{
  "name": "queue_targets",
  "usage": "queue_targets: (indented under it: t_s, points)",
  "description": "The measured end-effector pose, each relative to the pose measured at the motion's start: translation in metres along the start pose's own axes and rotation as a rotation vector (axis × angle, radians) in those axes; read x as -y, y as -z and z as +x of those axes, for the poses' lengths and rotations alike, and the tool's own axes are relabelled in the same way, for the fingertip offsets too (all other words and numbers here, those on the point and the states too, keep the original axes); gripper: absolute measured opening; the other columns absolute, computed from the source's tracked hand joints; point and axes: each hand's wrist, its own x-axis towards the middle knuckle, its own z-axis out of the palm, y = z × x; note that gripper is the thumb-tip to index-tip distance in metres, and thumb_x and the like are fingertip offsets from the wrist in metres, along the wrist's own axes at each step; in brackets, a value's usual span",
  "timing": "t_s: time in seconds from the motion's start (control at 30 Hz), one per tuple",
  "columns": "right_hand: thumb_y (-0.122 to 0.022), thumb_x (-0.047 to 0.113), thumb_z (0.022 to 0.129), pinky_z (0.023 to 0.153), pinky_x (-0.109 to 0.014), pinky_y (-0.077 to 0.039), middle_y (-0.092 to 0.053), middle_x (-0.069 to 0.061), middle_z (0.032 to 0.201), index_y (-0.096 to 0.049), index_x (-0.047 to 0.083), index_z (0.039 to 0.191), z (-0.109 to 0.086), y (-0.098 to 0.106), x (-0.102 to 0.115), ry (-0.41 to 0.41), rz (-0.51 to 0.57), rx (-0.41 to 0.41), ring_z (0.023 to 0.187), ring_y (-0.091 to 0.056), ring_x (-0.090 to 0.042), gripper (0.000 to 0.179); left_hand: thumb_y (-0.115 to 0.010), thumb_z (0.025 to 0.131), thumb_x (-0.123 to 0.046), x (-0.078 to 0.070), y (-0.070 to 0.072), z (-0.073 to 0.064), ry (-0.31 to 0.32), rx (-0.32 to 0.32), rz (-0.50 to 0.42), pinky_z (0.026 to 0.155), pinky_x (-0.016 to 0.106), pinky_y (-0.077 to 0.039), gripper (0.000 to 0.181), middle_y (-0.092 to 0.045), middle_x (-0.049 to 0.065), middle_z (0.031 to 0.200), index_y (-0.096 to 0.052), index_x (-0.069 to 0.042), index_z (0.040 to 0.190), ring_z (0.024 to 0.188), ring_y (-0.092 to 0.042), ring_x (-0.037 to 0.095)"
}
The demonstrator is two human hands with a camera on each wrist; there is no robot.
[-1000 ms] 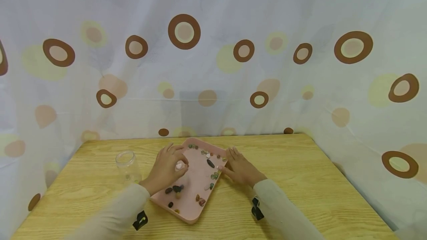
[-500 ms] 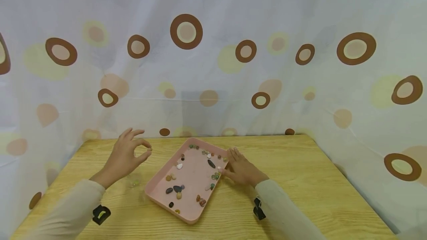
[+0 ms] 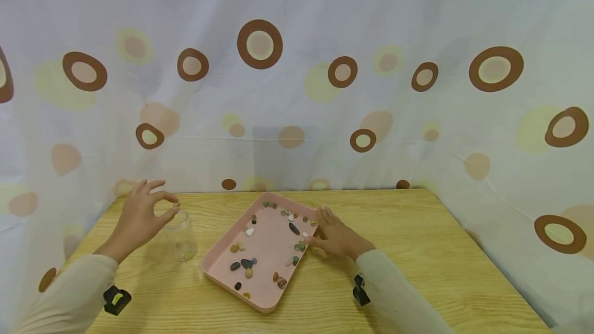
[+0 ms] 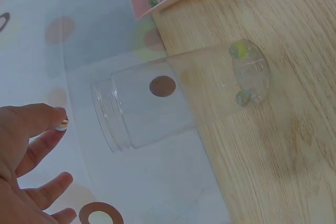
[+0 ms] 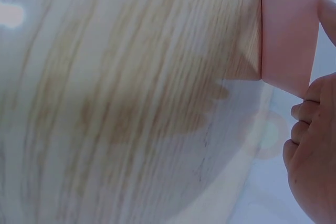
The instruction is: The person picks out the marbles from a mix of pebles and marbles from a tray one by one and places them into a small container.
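My left hand (image 3: 141,218) pinches a small striped pebble (image 4: 62,124) between thumb and index finger, the other fingers spread. The pebble is just above the mouth of a clear jar (image 3: 181,238), which stands upright left of the tray. At the bottom of the jar lie a few glassy marbles (image 4: 242,97), one of them with yellow in it. My right hand (image 3: 341,236) holds the far right corner of a pink tray (image 3: 269,241), thumb over the rim and fingers along the outside. In the right wrist view the fingers meet the tray's corner.
Many small stones lie in the tray, among them dark pebbles (image 3: 247,263), a white stone (image 3: 249,232) and green stones (image 3: 300,246). Everything stands on a wood-grain table (image 3: 394,251). A patterned curtain (image 3: 297,92) hangs behind it and along both sides.
My left hand has moved left from over the tray to the jar's mouth, carrying the pebble. My right hand has stayed at the tray's corner.
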Motion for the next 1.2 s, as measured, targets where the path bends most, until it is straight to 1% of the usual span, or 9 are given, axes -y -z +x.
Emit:
queue_targets:
  t_s: [0.17,0.33,0.43,0.63,0.93,1.2]
  points:
    - [-0.045,0.055,0.096,0.117,-0.053,-0.009,-0.001,-0.021,0.159,-0.006,-0.002,0.152,0.0,0.0,-0.001,0.006,0.022,0.01,0.147,0.005,-0.034,0.089,-0.075,0.077,-0.005,0.006,0.001,0.0,0.029,-0.016,0.026,0.097,0.073,-0.025,0.011,-0.052,0.036,0.122,-0.072,-0.001,0.087,0.117,-0.036,0.061]
    - [-0.045,0.056,0.095,0.117,-0.054,-0.008,0.0,-0.02,0.159,-0.005,-0.001,0.152,0.0,0.002,-0.001,-0.002,0.049,0.014,0.147,0.006,-0.034,0.09,-0.073,0.079,-0.006,0.008,0.003,0.001,0.029,-0.026,0.055,0.099,0.07,-0.026,0.01,-0.055,0.036,0.117,-0.073,0.0,0.087,0.115,-0.042,0.056]
    - [-0.045,0.056,0.096,0.117,-0.054,-0.008,0.0,-0.02,0.159,-0.005,-0.001,0.152,0.0,0.002,-0.001,-0.003,0.049,0.017,0.146,0.006,-0.034,0.09,-0.073,0.079,-0.006,0.009,0.004,0.001,0.045,-0.009,0.067,0.1,0.069,-0.026,0.01,-0.056,0.036,0.115,-0.073,0.0,0.086,0.114,-0.043,0.055]
    - [-0.045,0.056,0.096,0.118,-0.053,-0.007,0.0,-0.02,0.159,-0.005,-0.001,0.152,0.0,0.001,0.0,-0.008,0.051,0.02,0.146,0.006,-0.034,0.089,-0.072,0.08,-0.01,0.01,0.003,-0.001,0.089,0.022,0.089,0.094,0.073,-0.028,0.01,-0.055,0.036,0.118,-0.074,-0.002,0.087,0.115,-0.039,0.061]
    - [-0.046,0.057,0.095,0.118,-0.052,-0.007,-0.001,-0.019,0.159,-0.006,0.0,0.152,0.001,-0.001,-0.002,-0.016,0.051,0.012,0.147,0.005,-0.032,0.09,-0.071,0.083,-0.012,0.011,0.001,-0.006,0.15,0.072,0.082,0.091,0.076,-0.027,0.012,-0.051,0.035,0.126,-0.074,-0.003,0.09,0.121,-0.032,0.063]
    - [-0.046,0.058,0.094,0.118,-0.05,-0.007,-0.002,-0.019,0.159,-0.007,0.0,0.152,0.002,-0.002,-0.002,-0.021,0.042,0.005,0.147,0.004,-0.032,0.091,-0.071,0.083,-0.012,0.015,-0.002,-0.007,0.152,0.077,0.088,0.09,0.076,-0.028,0.012,-0.051,0.035,0.126,-0.074,-0.003,0.089,0.121,-0.033,0.062]
